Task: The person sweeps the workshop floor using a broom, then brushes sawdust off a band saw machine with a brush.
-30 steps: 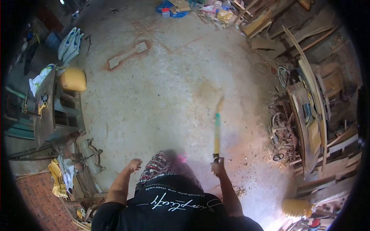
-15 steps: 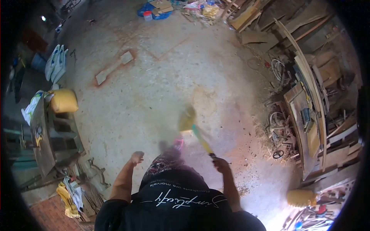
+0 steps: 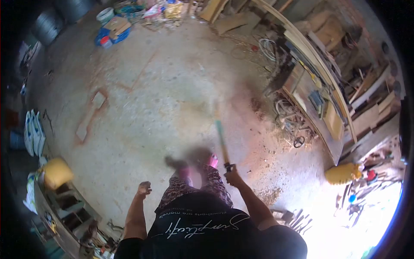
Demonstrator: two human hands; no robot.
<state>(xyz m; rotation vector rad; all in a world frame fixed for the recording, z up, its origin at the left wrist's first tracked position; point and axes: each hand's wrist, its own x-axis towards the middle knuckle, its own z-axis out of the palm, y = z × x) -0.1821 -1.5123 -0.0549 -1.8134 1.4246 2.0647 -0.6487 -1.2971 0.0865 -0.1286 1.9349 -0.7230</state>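
The right hand [image 3: 233,176] is closed around the near end of a long stick [image 3: 222,140], which stretches forward from it over the floor [image 3: 129,164], green partway along, its far end blurred. Just left of that hand is a pink shoe [image 3: 214,160]; debris [image 3: 271,195] lies to its right. The left hand [image 3: 145,188] has partly curled fingers, how tightly I cannot tell, with a yellow container [image 3: 58,173] well to its left
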